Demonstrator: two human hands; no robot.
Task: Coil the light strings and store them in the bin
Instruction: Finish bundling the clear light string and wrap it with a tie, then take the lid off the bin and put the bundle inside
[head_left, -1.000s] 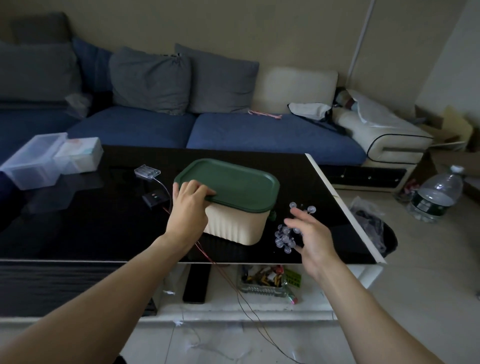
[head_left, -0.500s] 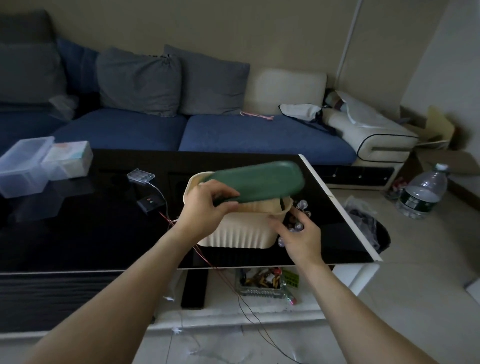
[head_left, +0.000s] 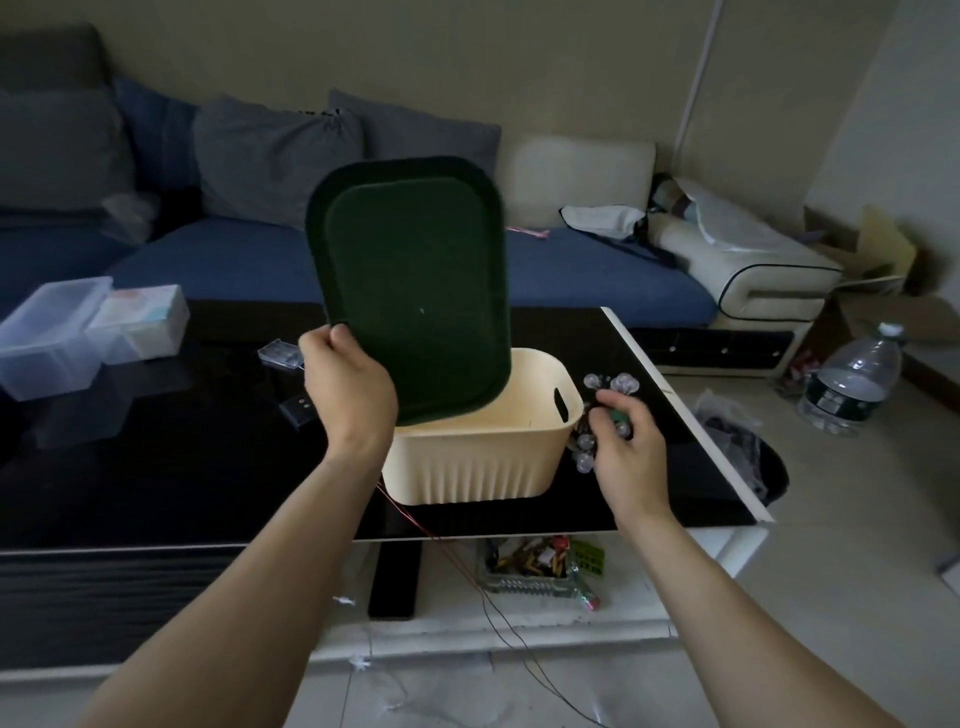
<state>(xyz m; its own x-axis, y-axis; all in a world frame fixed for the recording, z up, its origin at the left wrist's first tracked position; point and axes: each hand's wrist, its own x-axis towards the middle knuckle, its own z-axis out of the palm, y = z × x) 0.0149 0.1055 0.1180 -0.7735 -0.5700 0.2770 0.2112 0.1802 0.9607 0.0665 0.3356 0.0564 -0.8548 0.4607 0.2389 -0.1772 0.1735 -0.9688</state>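
Dark green, rounded-rectangle plastic lid (head_left: 410, 291) raised almost upright over the left half of the cream ribbed plastic bin (head_left: 483, 452), pinched at its lower left corner by the left hand (head_left: 348, 384). Bin open and, where visible, empty, on the glossy black tabletop (head_left: 156, 457). Bundle of clear round bulbs on thin wire (head_left: 597, 421) touching the bin's right wall, fingers of the right hand (head_left: 623, 447) closed around it. Right hand clearly nearer the lights; opening lies just left of the bundle and a little higher, so probably a short lift over the right rim.
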